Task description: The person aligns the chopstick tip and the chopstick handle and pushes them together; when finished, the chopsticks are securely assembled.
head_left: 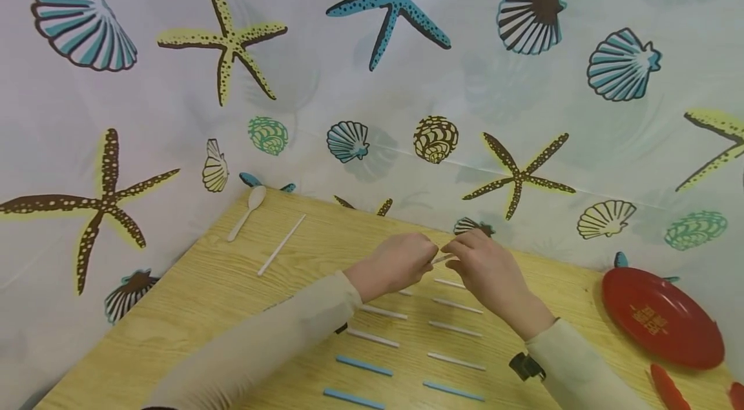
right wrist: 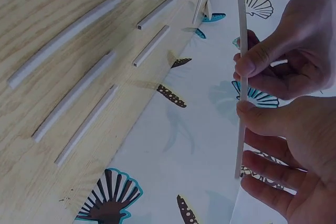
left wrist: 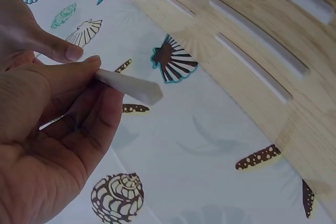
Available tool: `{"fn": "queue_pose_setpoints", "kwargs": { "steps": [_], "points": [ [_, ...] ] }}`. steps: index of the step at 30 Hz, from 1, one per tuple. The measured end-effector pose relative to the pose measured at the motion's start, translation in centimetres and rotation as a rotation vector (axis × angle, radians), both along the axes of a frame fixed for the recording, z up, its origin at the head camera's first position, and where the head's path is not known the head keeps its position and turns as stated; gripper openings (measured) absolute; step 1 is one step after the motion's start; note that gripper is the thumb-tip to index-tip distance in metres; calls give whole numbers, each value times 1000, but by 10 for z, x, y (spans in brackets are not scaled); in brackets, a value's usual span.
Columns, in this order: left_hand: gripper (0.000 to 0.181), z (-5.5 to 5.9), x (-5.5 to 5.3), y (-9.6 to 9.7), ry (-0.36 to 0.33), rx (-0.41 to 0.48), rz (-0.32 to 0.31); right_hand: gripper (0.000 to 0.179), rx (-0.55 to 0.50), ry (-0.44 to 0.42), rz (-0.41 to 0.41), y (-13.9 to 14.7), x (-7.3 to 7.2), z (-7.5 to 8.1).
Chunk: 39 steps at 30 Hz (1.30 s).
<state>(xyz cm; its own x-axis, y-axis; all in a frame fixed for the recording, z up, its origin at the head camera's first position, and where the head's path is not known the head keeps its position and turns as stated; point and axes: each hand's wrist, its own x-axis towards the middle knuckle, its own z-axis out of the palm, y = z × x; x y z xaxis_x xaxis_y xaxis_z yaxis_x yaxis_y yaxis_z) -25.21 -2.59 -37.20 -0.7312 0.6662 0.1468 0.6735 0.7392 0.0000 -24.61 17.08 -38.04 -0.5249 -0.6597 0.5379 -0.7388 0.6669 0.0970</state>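
Observation:
Both hands hold one thin white stick (head_left: 443,259) above the far part of the wooden table. My left hand (head_left: 401,261) pinches it between thumb and fingers; in the left wrist view, one end of the stick (left wrist: 136,87) sticks out past those fingertips. Close beside it, my right hand (head_left: 488,271) has its thumb on the same stick (right wrist: 242,35), with the fingers behind, as the right wrist view shows. Below the hands lie white sticks (head_left: 456,328) in two columns, with blue sticks (head_left: 364,365) at the near end. The left forearm hides part of the left column.
A white spoon (head_left: 247,213) and a longer white stick (head_left: 281,245) lie at the table's far left. On the right stands a red plate (head_left: 662,319), with a red piece (head_left: 668,387) nearer me. Behind the table hangs a shell-and-starfish patterned sheet (head_left: 372,93).

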Motion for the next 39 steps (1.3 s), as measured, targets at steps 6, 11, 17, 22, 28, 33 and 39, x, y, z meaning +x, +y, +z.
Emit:
{"fn": "queue_pose_setpoints", "kwargs": {
  "steps": [6, 11, 17, 22, 28, 33, 39],
  "points": [
    [16, -6, -7, -23, -92, 78, 94, 35, -41, -68, -22, 6, -5, -2],
    [18, -16, -19, -52, -117, 177, 233, 32, -68, -266, -66, 11, -11, -9],
    [9, -26, -43, -88, -195, 167, 429, 23, -48, -458, -118, 15, -22, -22],
    [9, -40, -58, -118, -241, 147, 517, 21, -5, -519, -119, 18, -30, -38],
    [7, -50, -67, -142, -311, 193, 630, 18, 17, -558, -124, 17, -31, -51],
    [7, -55, -70, -153, -298, 200, 647, 17, 10, -574, -142, 17, -32, -53],
    [7, -61, -68, -165, -284, 197, 655, 16, 32, -567, -140, 18, -34, -60]
  ]
}}
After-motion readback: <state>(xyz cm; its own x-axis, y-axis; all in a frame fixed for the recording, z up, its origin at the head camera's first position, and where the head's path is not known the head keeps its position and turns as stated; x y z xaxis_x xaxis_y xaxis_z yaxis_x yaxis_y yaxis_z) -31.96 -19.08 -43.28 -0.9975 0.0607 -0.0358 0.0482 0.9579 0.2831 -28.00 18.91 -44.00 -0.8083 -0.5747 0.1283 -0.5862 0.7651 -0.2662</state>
